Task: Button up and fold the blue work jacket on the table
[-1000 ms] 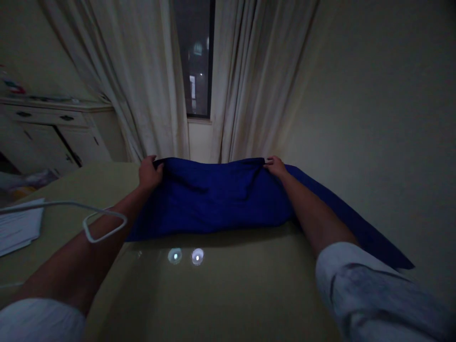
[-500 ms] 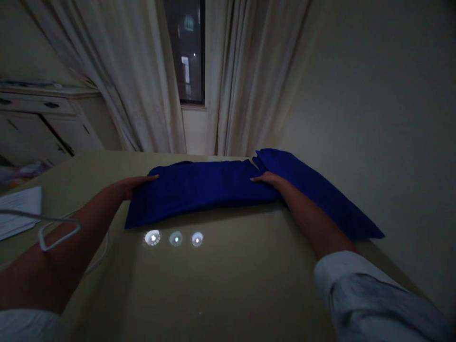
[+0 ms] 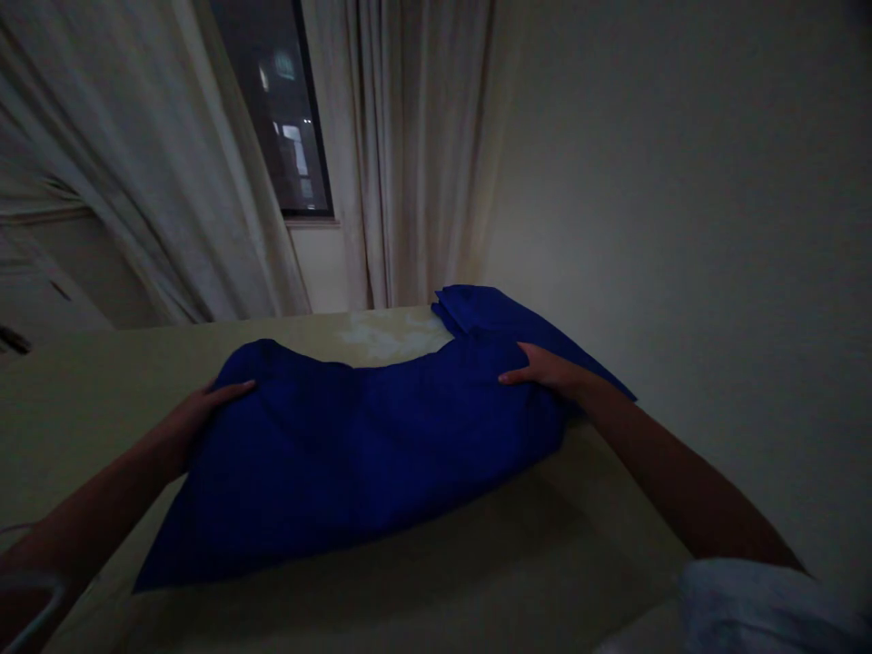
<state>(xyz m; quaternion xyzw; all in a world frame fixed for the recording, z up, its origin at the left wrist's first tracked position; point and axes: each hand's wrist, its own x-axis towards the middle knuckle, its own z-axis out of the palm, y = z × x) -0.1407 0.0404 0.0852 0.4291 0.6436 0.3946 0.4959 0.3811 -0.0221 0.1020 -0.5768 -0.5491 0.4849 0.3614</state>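
Observation:
A folded piece of blue cloth point(image 3: 368, 445) spans the space between my hands, its upper edge sagging in the middle. My left hand point(image 3: 204, 413) grips its left end, thumb on top and the other fingers hidden behind the fabric. At the right end, my right hand point(image 3: 541, 371) is closed on the cloth in the same way, its thumb over the front. The lower edge hangs toward me, with shadow beneath it. Just behind my right hand lies another folded blue cloth point(image 3: 497, 309); whether the two are joined I cannot tell.
The cloth is over a pale, glossy table point(image 3: 82, 381). A bare wall point(image 3: 681, 254) borders its right side. Beyond the far edge hang long curtains point(image 3: 415, 163) around a dark window point(image 3: 272, 109). A pale cable point(image 3: 41, 599) shows by my left forearm.
Both hands have raised the cloth and brought it closer to me; more of its front face shows. The other blue cloth stays by the wall. My view has turned to the right.

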